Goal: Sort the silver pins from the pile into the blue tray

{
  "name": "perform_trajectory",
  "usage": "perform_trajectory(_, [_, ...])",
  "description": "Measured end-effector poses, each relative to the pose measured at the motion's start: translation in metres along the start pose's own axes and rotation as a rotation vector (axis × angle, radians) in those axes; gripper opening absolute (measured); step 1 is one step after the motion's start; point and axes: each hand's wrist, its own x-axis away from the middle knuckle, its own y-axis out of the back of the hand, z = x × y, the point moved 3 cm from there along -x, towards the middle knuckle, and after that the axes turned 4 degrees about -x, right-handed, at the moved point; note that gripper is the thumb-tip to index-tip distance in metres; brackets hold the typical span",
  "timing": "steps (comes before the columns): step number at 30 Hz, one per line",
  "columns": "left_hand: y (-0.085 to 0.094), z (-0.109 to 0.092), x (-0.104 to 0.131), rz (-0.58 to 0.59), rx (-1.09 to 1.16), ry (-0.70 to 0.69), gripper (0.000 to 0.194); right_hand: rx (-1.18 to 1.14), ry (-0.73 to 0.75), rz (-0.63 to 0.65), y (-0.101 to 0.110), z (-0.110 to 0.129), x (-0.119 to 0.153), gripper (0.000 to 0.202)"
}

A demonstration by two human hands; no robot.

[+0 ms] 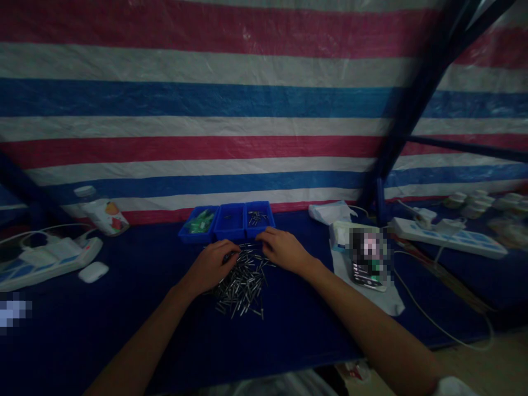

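Observation:
A heap of thin metal pins (243, 286) lies loose on the dark blue table. My left hand (212, 267) rests at the heap's upper left, fingers curled and thumb drawn in; dark slivers show between them, too dim to name. On the far right side of the heap is my right hand (284, 248), its fingers bent and closed, the tips just in front of the bins; whatever they pinch is hidden. Behind the hands stand three joined blue bins: the left bin (185, 238) holds green plastic packets, the middle bin (230, 223) a few tiny pieces, the right bin (268, 212) several pins.
At left are a bottle (105, 214), a power strip (88, 250) and a white case (93, 271). To the right lie a tissue pack (339, 236), a partly blurred phone-like item (369, 280), another power strip (454, 240) and a looping cable. A striped sheet hangs behind.

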Motion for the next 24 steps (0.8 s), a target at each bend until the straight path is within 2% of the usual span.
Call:
perform_trajectory(3, [0.0, -0.002, 0.0, 0.017, 0.005, 0.005, 0.019, -0.309, 0.025, -0.18, 0.006, 0.005, -0.002, 0.023])
perform_trajectory(7, [-0.001, -0.003, 0.0, 0.035, 0.001, 0.006, 0.02, -0.789, -0.174, -0.463, 0.01, -0.001, -0.008, 0.02])
perform_trajectory(10, [-0.002, -0.002, 0.0, 0.033, 0.001, 0.004, 0.02, -0.999, -0.317, -0.539, 0.008, -0.01, -0.01, 0.028])
perform_trajectory(14, [-0.002, -0.002, 0.001, 0.031, -0.001, -0.002, 0.02, -0.944, -0.519, -0.535, 0.0, -0.022, -0.008, 0.041])
perform_trajectory(17, [-0.001, -0.003, 0.001, 0.031, 0.0, 0.004, 0.021, -0.871, -0.638, -0.439, -0.009, -0.027, -0.007, 0.04])
perform_trajectory(24, [-0.001, -0.003, 0.001, 0.029, 0.012, -0.003, 0.021, -0.743, -0.678, -0.216, -0.025, -0.033, -0.008, 0.034])
